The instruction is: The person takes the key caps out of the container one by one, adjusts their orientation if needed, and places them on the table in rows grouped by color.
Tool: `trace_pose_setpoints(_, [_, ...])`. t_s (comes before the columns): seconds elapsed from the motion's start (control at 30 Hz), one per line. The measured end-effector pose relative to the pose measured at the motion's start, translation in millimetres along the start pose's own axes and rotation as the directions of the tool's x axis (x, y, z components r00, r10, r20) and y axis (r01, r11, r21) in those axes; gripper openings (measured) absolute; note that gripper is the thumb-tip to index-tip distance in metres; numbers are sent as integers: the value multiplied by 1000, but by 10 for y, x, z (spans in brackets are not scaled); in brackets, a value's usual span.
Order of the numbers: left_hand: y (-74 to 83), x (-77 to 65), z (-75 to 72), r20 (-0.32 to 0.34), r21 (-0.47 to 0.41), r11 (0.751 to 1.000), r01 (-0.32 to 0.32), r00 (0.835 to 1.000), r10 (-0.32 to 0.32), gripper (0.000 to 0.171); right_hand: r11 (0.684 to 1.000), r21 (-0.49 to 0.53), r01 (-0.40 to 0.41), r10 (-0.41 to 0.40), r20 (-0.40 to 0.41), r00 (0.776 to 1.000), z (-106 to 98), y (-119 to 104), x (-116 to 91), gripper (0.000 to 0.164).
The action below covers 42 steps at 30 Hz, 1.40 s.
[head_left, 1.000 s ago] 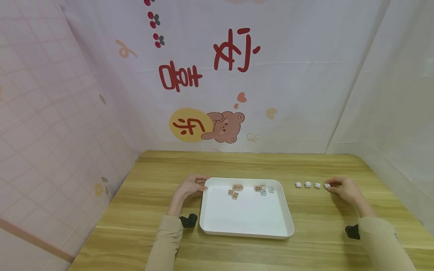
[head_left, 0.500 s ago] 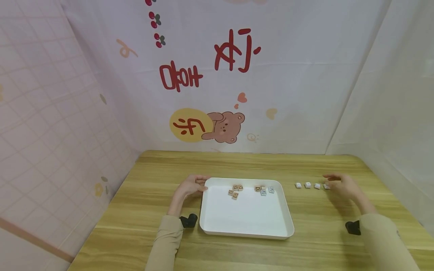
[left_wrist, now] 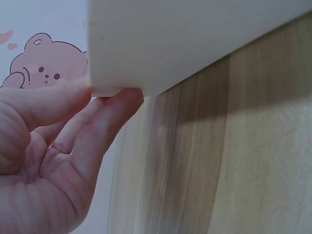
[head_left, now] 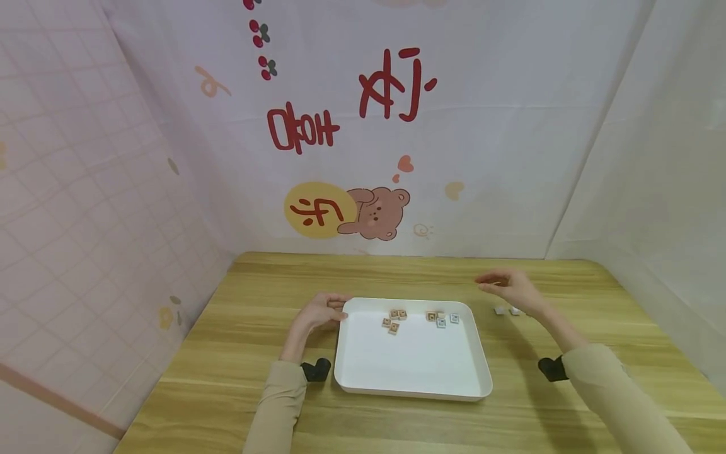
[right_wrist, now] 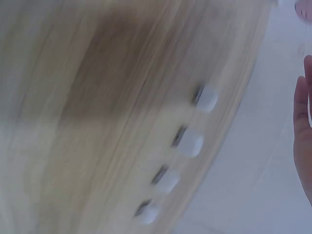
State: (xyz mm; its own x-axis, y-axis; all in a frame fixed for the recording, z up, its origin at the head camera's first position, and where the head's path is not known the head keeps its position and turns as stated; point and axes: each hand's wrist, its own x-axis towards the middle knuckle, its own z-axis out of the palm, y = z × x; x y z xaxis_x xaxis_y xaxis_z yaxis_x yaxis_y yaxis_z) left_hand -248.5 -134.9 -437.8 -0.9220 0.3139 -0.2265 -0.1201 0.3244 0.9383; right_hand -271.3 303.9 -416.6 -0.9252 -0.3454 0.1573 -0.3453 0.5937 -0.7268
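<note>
My left hand [head_left: 319, 310] pinches the far left corner of a shallow white tray [head_left: 414, 366]. In the left wrist view the thumb and fingertips meet at the tray's corner [left_wrist: 146, 48]. My right hand [head_left: 513, 288] is raised above the table, right of the tray, fingers loosely extended and nothing visible between them. Below it lies a row of several small white keycaps [right_wrist: 190, 146], partly hidden by the hand and forearm in the head view. Inside the tray sit a left cluster of orange-brown keycaps [head_left: 394, 328] and a right cluster including blue-grey keycaps [head_left: 454, 318].
The wood-grain table [head_left: 272, 284] reaches back to a white printed curtain [head_left: 499, 126] with a cartoon bear [head_left: 381, 214]. A pale grid-patterned curtain [head_left: 85, 189] hangs on the left. Black wrist mounts [head_left: 316, 370] are worn on both arms.
My right hand has left the rightmost white keycap, lifted and moved left toward the tray. The white keycaps stay in their row. The left hand and tray have not moved.
</note>
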Motion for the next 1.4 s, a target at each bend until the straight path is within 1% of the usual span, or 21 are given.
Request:
trace_pose_setpoints(0.13, [-3,7,3,4,-6,1000,-5,1000,5,47,1000,11,25,-26,88,996,183,-242,107,31])
trace_pose_setpoints(0.27, [-8,12,5,4,-10,1000,-8,1000,8,47,998,35,60,-66,187,980,342,-387,203,25])
trace_pose_setpoints(0.5, [2,18,5,-10,-21,1000,13,1000,-13,47,993,-17,118,-106,335,936,558,-469,330,21])
trace_pose_setpoints(0.6, [13,11,7,-12,-26,1000,16,1000,-17,47,986,-47,159,-130,380,916,612,-499,357,18])
trace_pose_setpoints(0.77, [15,6,17,-6,-35,999,13,1000,-13,47,973,-100,207,-143,444,885,657,-539,372,16])
trace_pose_setpoints(0.83, [15,1,21,-8,-35,999,14,1000,-15,47,970,-124,209,-129,466,875,671,-540,372,15])
trace_pose_setpoints(0.93, [14,-9,23,-8,-24,1000,14,1000,-14,47,961,-148,232,-134,484,865,690,-516,372,15])
trace_pose_setpoints(1.0, [11,-15,22,-10,-12,1000,11,1000,-11,47,960,-152,236,-136,484,864,695,-498,369,16])
trace_pose_setpoints(1.13, [6,-17,15,-9,5,1000,5,1000,-5,47,950,-160,269,-164,475,865,691,-464,355,19])
trace_pose_setpoints(1.27, [3,-7,8,-1,7,1000,6,1000,-6,47,938,-190,291,-172,474,864,687,-428,332,22])
trace_pose_setpoints(1.4, [5,-5,9,-1,-5,1000,3,1000,-3,47,930,-197,309,-183,483,857,691,-407,316,24])
